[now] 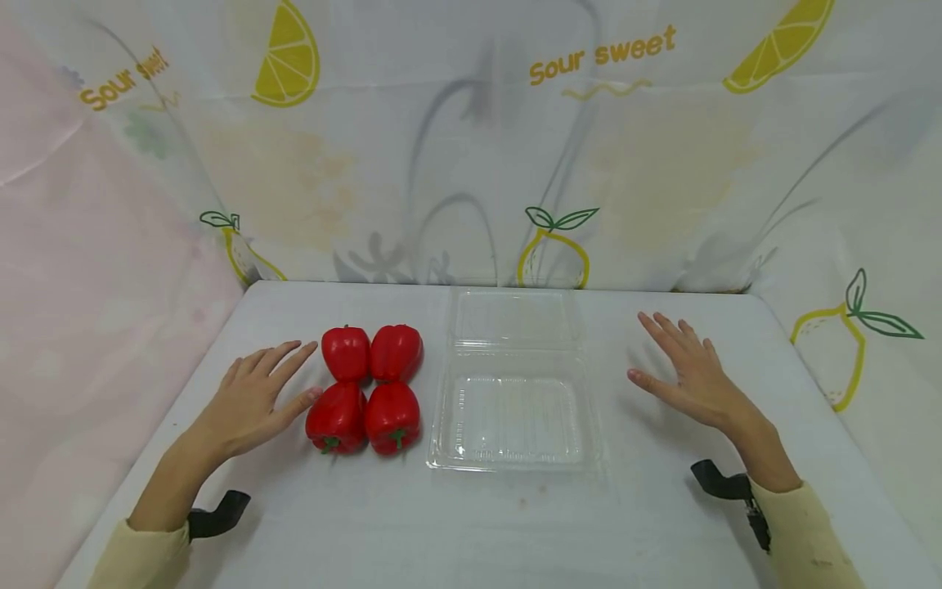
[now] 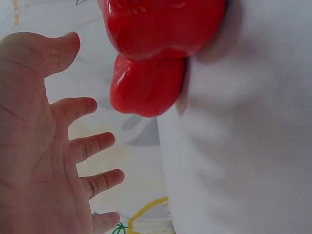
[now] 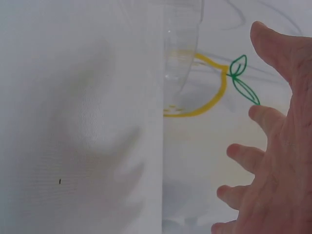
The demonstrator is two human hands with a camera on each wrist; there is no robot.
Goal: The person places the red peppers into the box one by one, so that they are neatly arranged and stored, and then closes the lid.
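Observation:
Several red bell peppers stand close together left of the middle, two at the back and two in front. The front pair, a left pepper point(image 1: 336, 417) and a right pepper point(image 1: 393, 419), show green stems towards me. My left hand point(image 1: 253, 401) hovers just left of them with fingers spread; the left wrist view shows a gap between its thumb and the nearest pepper point(image 2: 165, 24). Right of the peppers lies a clear plastic clamshell box point(image 1: 515, 470), its lid point(image 1: 515, 319) folded back. My right hand point(image 1: 688, 376), fingers spread, hovers right of the box and holds nothing.
Everything rests on a white table point(image 1: 486, 532). A lemon-printed curtain point(image 1: 441, 164) hangs behind its back edge, and a pinkish cloth point(image 1: 96, 286) hangs on the left. Black wrist mounts point(image 1: 219, 515) sit at both sleeves.

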